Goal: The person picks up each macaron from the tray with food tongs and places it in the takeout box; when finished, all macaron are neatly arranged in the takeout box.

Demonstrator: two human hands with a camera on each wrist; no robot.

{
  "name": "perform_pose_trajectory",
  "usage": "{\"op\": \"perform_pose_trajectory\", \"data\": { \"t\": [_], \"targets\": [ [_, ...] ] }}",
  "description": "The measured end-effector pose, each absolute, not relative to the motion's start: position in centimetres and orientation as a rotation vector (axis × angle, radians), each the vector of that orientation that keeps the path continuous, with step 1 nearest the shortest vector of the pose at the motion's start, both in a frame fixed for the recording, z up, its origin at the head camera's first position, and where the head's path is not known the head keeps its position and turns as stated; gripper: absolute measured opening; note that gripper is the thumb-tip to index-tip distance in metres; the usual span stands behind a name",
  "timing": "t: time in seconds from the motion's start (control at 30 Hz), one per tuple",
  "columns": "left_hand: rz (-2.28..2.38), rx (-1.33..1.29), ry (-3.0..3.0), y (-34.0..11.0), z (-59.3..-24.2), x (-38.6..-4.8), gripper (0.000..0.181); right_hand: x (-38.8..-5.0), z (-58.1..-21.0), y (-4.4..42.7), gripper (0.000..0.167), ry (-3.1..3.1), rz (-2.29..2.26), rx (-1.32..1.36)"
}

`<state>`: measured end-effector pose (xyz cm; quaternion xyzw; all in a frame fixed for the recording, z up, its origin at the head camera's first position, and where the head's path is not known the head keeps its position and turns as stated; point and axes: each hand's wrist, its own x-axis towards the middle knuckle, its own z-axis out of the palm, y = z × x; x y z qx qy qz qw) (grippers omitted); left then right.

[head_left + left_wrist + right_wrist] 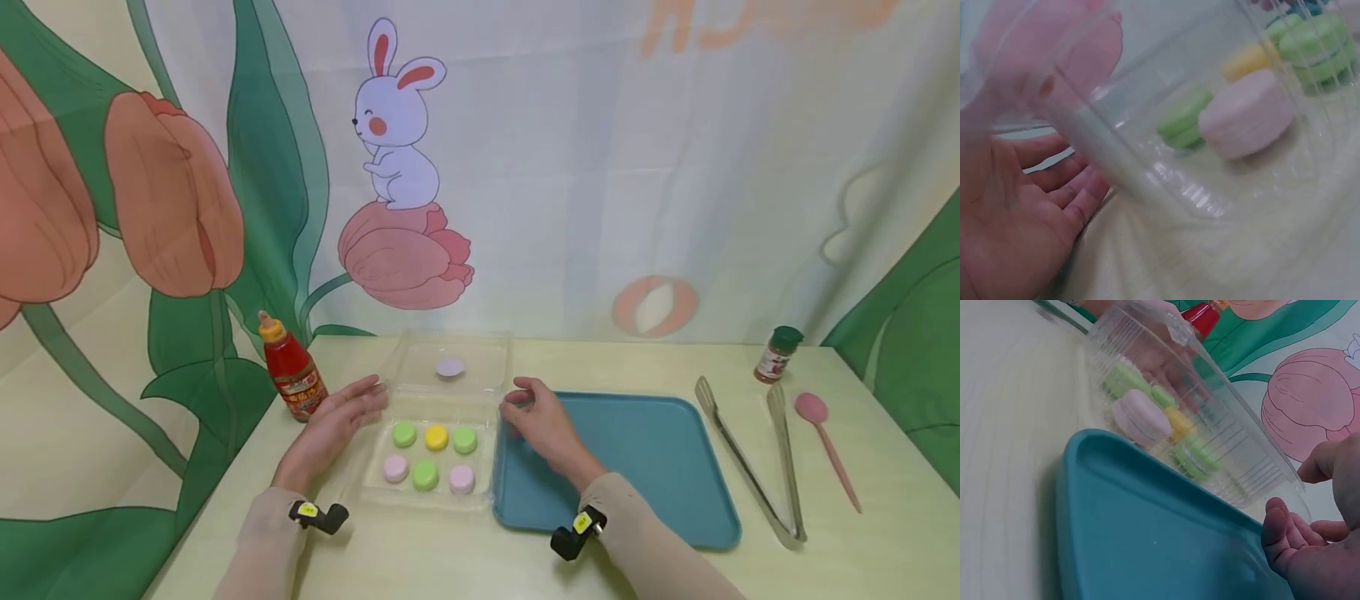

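A clear plastic hinged box (429, 502) stands on the table with its lid (491, 367) laid back. Inside are several macarons: green ones (425, 476), pale pink ones (462, 479) and a yellow one (437, 437). A pale lavender round piece (450, 367) shows at the lid. My left hand (333, 429) is beside the box's left side, its fingers extended; the left wrist view shows the palm (1016, 231) holding nothing. At the box's right edge, my right hand (546, 429) has loosely bent fingers. In the right wrist view its thumb (1319, 464) stands apart from the fingers, near the box corner.
A blue tray (637, 467) lies right of the box, under my right forearm. Farther right are metal tongs (750, 467), a pink spoon (825, 433) and a green-capped spice jar (776, 354). A red sauce bottle (295, 371) stands at the back left, before a printed curtain (540, 208).
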<state>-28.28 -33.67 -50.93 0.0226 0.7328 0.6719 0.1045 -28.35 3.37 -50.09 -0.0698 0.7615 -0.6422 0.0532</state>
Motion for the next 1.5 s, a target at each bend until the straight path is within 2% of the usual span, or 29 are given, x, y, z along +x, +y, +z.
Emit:
{"op": "perform_pose_trajectory", "data": {
  "t": [0.17, 0.53, 0.8, 1.07, 1.3, 1.4, 1.5],
  "targets": [
    [2.037, 0.144, 2.108, -33.5, -51.2, -28.2, 0.056, -28.2, -50.2, 3.5, 0.055, 2.328, -1.904, -0.224],
    [2.218, 0.153, 2.025, -33.2, -51.8, -28.0, 0.057, -28.4, -50.2, 3.6, 0.055, 2.236, -1.981, -0.265],
    [2.284, 0.18, 2.002, -33.6, -52.3, -28.1, 0.057, -28.2, -50.1, 3.6, 0.043, 2.196, -2.054, -0.292],
    [2.378, 0.184, 1.92, -33.5, -52.4, -27.9, 0.043, -28.2, -50.2, 3.5, 0.031, 2.146, -2.116, -0.302],
    [2.535, 0.069, 1.705, -33.3, -52.0, -27.2, 0.028, -28.1, -50.2, 3.4, 0.014, 2.057, -2.181, -0.246],
    [2.47, 0.051, 1.757, -33.4, -52.0, -27.3, 0.019, -28.1, -50.2, 3.4, 0.017, 2.018, -2.204, -0.212],
    [2.415, 0.037, 1.82, -33.7, -52.2, -27.6, 0.029, -27.9, -50.1, 3.4, 0.02, 2.009, -2.193, -0.202]
  ]
}}
